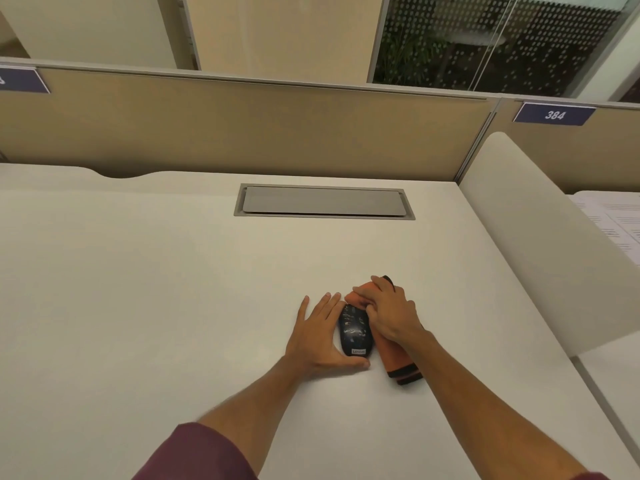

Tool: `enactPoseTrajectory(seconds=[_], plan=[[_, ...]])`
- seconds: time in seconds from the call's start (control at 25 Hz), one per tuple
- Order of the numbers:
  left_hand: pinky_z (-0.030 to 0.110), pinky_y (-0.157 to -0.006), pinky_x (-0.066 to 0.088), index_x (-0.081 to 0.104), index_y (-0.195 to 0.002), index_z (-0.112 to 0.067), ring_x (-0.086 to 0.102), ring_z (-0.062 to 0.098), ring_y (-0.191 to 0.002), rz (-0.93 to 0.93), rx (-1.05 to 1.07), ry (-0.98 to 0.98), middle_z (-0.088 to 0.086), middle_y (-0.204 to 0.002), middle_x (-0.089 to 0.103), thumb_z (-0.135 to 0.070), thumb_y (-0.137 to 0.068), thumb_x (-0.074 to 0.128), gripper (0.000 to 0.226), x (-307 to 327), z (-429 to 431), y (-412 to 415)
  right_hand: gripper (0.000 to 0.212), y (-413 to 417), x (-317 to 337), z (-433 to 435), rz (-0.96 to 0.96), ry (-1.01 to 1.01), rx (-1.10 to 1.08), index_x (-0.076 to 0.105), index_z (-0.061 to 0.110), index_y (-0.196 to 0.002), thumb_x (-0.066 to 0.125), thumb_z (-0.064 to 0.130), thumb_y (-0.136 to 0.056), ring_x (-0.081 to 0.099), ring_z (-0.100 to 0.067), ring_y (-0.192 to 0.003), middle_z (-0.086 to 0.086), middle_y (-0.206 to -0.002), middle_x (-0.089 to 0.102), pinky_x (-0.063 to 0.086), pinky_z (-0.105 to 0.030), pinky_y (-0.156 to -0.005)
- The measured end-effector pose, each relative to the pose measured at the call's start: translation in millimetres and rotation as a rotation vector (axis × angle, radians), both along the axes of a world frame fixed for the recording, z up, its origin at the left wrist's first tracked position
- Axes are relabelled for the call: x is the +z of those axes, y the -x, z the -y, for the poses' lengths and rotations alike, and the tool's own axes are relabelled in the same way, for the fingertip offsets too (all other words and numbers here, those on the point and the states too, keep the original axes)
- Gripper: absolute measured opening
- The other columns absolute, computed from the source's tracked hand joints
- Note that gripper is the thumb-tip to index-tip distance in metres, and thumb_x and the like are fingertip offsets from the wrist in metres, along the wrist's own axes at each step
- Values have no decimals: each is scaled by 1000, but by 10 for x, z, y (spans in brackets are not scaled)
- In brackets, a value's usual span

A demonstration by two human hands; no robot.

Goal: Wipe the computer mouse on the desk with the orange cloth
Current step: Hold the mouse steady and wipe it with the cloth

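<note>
Flecks of pale residue mark the small black plastic computer mouse (354, 330) on the white laminate desk (173, 289). The left hand (317, 336) cups its left side, fingers straight, thumb hooked round its near end. The right hand (389, 315) clutches the soft orange cloth (398, 358) against its right side. Light and slick, the mouse would probably skid unless braced by its flanks.

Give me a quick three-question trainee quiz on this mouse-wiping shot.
1. True or false: the right hand grips the orange cloth.
2. Which hand braces the mouse on the desk? A) left hand B) right hand C) neither
3. Fill in: the blue sign on the partition reads ___.
Key: 1 true; 2 A; 3 384.
</note>
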State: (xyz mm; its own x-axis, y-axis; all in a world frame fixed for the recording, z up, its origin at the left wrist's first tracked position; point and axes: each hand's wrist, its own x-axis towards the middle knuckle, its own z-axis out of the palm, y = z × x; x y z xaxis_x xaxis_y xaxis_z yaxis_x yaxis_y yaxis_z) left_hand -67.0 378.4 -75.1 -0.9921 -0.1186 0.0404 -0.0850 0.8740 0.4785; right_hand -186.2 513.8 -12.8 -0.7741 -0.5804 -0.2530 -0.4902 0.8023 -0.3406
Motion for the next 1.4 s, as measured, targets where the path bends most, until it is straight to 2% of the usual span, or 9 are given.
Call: enactPoseTrajectory(seconds=[0.24,0.36,0.52,0.76,1.0,1.2,1.32,1.4], plan=[[51,-121,-5,16,-155,-22,0,7,-151,-14,10,-7,-6,-164,12,-101,-55,39,129,-1,0,-13,42,-45,31,21,-35,87,-90,47,37,-138,42,23,-98,29,-34,-138,-3,-158,24,27,-57,-112],[51,-121,-6,12,-156,-23,-2,8,-151,-3,6,-1,-5,-165,11,-101,-56,38,129,-1,0,-6,43,-107,-5,44,-75,-24,-33,45,38,-140,40,22,-99,22,-33,-141,-1,-161,17,21,-57,-114],[50,-122,-8,13,-156,-22,-2,8,-151,3,8,15,-5,-165,11,-100,-56,38,129,1,2,-2,40,-42,69,135,-116,-149,0,40,38,-143,34,31,-103,12,-35,-145,-1,-162,11,13,-57,-117],[50,-122,-5,18,-155,-22,2,8,-151,-20,22,-14,-6,-164,15,-97,-58,46,126,36,-16,-26,48,-108,-54,-63,-61,55,-22,41,42,-140,40,19,-98,23,-33,-141,-1,-160,17,22,-59,-112],[49,-122,-5,21,-154,-20,4,7,-151,-33,34,-1,-5,-164,17,-95,-58,48,124,18,-22,-32,55,-329,-120,-469,-49,195,-19,47,45,-136,42,16,-90,40,-33,-128,-1,-156,28,39,-53,-103],[50,-122,-5,18,-154,-22,1,6,-150,-12,31,7,-6,-164,15,-96,-58,46,125,19,-27,-32,50,-200,-12,-424,-96,213,-78,45,41,-138,37,27,-91,36,-32,-132,-1,-157,26,35,-54,-106],[49,-122,-5,21,-154,-22,4,7,-151,-28,33,6,-5,-163,17,-96,-58,48,124,17,-29,-35,53,-294,-45,-312,-50,248,15,43,47,-137,37,21,-91,34,-30,-132,0,-156,27,34,-56,-107],[49,-122,-4,23,-153,-21,5,7,-151,-38,35,9,-5,-163,19,-96,-58,48,125,18,-34,-42,55,-396,-132,-387,-40,289,31,46,50,-134,34,22,-88,39,-28,-127,2,-153,31,39,-52,-102]])
